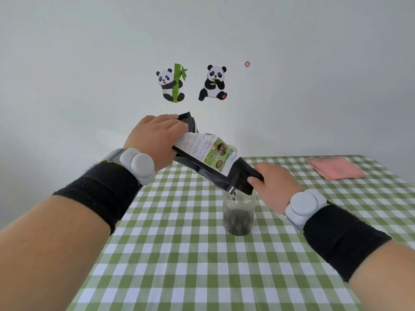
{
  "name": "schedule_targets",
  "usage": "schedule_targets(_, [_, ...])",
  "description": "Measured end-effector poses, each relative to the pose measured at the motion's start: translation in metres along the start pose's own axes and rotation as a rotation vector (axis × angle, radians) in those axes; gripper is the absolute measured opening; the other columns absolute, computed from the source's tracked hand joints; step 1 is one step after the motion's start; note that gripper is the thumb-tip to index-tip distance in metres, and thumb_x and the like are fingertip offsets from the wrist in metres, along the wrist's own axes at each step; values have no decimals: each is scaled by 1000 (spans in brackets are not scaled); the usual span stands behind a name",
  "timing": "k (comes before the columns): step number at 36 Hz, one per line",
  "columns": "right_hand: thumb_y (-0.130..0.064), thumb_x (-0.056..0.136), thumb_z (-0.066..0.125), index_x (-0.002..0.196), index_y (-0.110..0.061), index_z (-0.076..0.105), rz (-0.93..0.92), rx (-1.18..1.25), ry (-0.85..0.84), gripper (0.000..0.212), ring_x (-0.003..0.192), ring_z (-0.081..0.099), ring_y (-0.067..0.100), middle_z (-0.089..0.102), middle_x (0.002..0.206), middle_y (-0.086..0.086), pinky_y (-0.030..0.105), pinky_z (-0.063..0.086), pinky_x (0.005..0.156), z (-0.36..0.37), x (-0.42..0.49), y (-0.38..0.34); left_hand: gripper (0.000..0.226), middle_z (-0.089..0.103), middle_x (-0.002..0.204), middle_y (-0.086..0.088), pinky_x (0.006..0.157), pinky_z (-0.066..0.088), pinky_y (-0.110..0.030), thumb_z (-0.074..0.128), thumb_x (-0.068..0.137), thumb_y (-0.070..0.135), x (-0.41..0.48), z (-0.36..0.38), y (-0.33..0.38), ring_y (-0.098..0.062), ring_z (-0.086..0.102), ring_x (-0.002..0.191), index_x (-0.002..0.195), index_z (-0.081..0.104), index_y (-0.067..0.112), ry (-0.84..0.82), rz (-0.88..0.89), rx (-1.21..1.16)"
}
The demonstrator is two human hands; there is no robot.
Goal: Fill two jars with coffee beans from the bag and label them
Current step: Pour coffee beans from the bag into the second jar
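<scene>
Above the middle of the green-checked table, a black coffee bag slopes down to the right. Its open mouth sits just over a clear jar, which stands upright and partly filled with dark beans. The left hand grips the bag's raised far end, fingers curled round it. The right hand pinches the low corner beside the mouth. A folded pink cloth lies at the far right.
</scene>
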State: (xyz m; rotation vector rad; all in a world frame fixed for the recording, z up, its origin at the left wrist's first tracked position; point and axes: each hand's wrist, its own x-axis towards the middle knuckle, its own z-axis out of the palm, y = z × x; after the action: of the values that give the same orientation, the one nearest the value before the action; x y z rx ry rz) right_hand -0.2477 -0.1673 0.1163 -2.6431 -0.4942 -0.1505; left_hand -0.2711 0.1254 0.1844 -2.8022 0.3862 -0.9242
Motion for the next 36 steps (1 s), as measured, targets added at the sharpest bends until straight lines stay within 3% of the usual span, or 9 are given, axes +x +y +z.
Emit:
schedule_targets(11, [-31,100,47,83,-16,50,4,-4,-2,23,60,49,15,53,70,-2,26,34,53,0,-1,0,49,62,131,9,107,36,-42,69,81,10,1,1,-1,-20,43,138,127,56,23,-14,0,13])
schedule_targets(36, [-30,100,46,77,-21,44,6,6,16,25,59,47,14,51,69,-3,26,32,52,1,-1,0,48,65,127,8,105,38,-43,72,80,11,0,2,0,-21,47,134,125,59,22,13,5,19])
